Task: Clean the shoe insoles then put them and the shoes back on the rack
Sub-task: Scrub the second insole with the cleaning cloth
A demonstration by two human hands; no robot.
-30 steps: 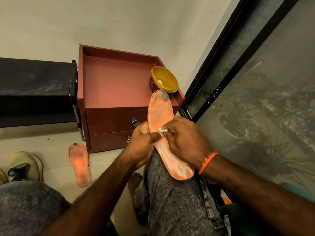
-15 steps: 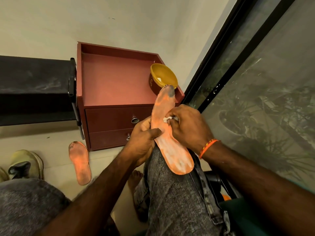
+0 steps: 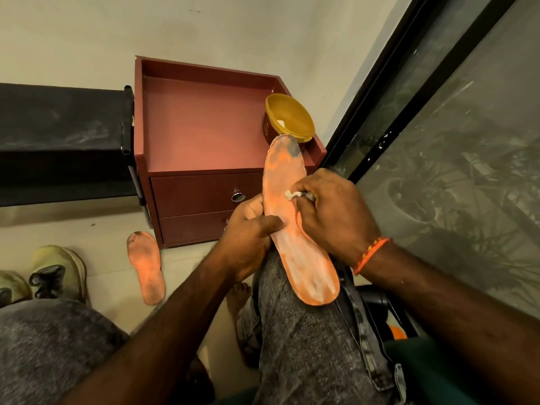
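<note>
A plain cream wall point(image 3: 204, 27) forms the far side of the room and meets a pale tiled floor point(image 3: 96, 229). Against the wall stands a reddish-brown cabinet point(image 3: 201, 135) with a raised rim around its top and two drawers, the upper bearing a round metal knob point(image 3: 238, 196). Just to its left is a dark, dusty shelf point(image 3: 58, 141). A black-framed window point(image 3: 438, 141) fills the right side, with plants dimly visible through the glass.

A home corner by a glass sliding door point(image 3: 455, 159), with a red bedside cabinet point(image 3: 204, 159), tiled floor point(image 3: 111, 229) and worn shoes point(image 3: 55, 273).
</note>
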